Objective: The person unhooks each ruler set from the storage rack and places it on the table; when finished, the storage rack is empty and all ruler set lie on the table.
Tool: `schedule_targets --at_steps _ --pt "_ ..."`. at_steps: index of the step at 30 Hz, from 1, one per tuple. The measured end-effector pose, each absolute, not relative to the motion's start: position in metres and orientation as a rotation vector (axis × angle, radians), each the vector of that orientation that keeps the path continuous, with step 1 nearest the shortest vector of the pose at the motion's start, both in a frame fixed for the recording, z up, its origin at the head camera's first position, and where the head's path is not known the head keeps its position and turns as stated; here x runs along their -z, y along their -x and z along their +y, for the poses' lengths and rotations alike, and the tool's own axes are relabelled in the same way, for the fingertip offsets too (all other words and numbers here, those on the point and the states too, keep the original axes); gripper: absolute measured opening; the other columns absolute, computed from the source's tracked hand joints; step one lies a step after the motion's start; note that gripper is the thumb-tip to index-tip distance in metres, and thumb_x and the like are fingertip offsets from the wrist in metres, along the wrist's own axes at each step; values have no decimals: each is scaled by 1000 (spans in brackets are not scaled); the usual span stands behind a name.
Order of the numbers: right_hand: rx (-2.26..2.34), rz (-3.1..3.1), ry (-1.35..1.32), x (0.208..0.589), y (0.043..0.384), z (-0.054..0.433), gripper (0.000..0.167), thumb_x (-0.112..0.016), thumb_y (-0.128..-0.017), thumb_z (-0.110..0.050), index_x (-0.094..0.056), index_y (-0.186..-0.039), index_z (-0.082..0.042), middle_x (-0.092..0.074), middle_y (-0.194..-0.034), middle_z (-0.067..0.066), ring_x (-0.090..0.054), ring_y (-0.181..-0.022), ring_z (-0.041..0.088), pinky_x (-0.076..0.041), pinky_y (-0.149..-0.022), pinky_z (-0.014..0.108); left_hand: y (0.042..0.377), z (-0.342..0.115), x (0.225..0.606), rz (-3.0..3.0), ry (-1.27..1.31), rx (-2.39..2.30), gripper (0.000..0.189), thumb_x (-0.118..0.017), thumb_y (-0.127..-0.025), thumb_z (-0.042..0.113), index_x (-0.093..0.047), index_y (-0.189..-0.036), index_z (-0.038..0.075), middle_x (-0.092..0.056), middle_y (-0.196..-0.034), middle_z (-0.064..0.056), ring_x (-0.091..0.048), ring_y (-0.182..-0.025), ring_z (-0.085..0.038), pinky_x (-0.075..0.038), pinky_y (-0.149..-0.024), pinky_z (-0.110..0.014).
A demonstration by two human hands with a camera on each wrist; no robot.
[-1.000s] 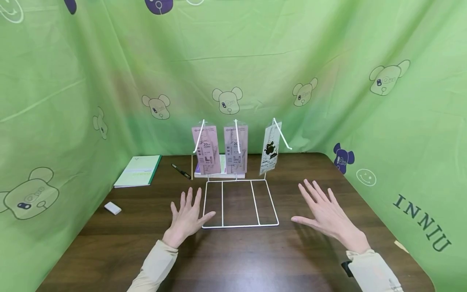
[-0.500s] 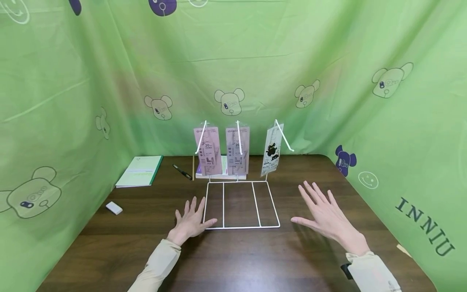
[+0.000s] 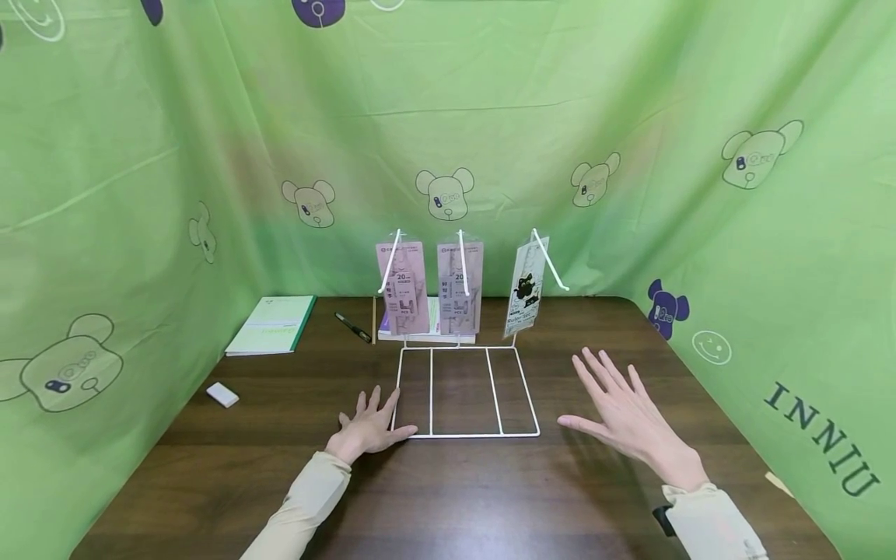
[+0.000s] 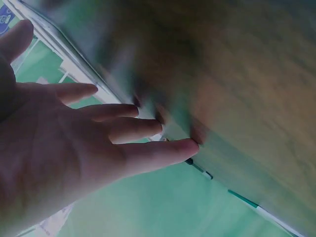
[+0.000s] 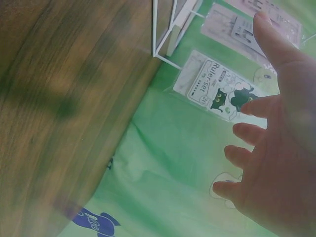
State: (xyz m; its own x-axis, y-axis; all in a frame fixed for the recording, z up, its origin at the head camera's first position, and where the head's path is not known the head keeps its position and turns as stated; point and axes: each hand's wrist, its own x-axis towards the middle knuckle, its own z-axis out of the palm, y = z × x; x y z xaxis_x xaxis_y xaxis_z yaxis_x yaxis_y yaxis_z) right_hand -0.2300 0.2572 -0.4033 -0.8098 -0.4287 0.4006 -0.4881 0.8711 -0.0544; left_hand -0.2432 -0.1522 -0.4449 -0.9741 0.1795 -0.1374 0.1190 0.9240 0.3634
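Head view: the left hand has its fingers spread and released, thumb and forefinger overlapping the wires at the near left corner of the white rack; whether they touch it I cannot tell; the right hand is likewise spread, grasping nothing, above the table; the rack sits between the two thumbs, well apart from the right one; beyond the fingertips, at the rack's far side, three hooks each carry a clear-sleeved pack: a pink pack nearest the left fingers, a mauve pack in the middle, a white pack nearest the right fingers, turned at an angle and lettered "Ruler set"; behind the first two lies a book; straight beyond the left fingertips lie a pen and a stick; out to their left, an eraser and, farther off, a notebook; a second ago the left hand was higher, its forefinger clear of the side wire it now overlaps; the right hand keeps its pose; the packs hang on the same hooks.
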Motion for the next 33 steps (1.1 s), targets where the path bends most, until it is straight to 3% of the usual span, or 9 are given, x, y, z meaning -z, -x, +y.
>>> schedule_targets --at_steps 11,19,27,33 --pt "-305 -2724 -660 401 243 254 93 -62 -85 -60 -25 -152 -6 -24 -155 19 -19 -142 39 -11 -107 66 245 -151 444 2897 -238 -484 79 -54 -91 56 -30 -151 10 -18 -153 -30 -13 -138 -53 -17 -94 -79" --pt "-748 -2755 -601 397 297 247 83 -61 -92 -47 -27 -148 4 -31 -149 27 -30 -135 45 -24 -107 58 242 -152 447 2903 -237 -483 80 -55 -90 57 -31 -151 10 -19 -153 -30 -13 -138 -53 -17 -94 -79" --pt "-1002 -2665 -484 390 347 240 71 -60 -94 -42 -37 -142 5 -44 -140 26 -41 -128 42 -32 -105 54 242 -153 448 2927 -239 -499 80 -57 -90 57 -32 -150 10 -20 -152 -31 -15 -138 -54 -17 -93 -80" --pt "-1309 -2614 -467 390 380 240 71 -60 -94 -41 -36 -144 4 -41 -144 24 -41 -131 40 -33 -105 52 241 -152 448 2924 -233 -509 80 -57 -89 56 -32 -150 10 -20 -152 -30 -14 -138 -54 -16 -93 -80"
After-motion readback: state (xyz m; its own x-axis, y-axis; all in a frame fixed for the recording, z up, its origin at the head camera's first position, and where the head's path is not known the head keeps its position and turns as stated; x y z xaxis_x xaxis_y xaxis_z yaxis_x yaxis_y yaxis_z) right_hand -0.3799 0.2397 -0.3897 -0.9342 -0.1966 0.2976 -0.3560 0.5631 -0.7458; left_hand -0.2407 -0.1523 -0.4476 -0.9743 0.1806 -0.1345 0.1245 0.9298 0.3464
